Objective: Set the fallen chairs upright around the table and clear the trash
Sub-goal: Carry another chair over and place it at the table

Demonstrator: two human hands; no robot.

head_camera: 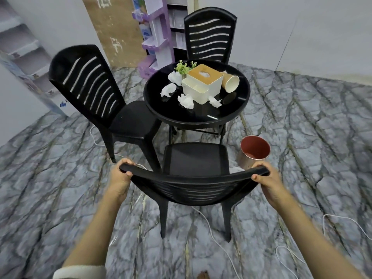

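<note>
**A:** Where is the near chair [196,158], and how is it held?

**B:** At 6 o'clock from the bench [181,117], on all four legs. The left hand [120,174] and right hand [265,180] each have their grip clamped on an end of the top rail.

**A:** Which way does it face?

**B:** The seat points to 12 o'clock, towards the bench. The top rail runs from 9 to 3 o'clock, and the chair's long axis is upright.

**A:** What could go wrong?

**B:** The bin [254,152] stands just beside the seat at about 2 o'clock, so I think a skewed push could tip it. A white cable [217,238] lies near the back legs and might snag. A hard shove could also jolt the bench and roll the paper cup [231,82], which lies on its side near the tissues [186,100].
</note>
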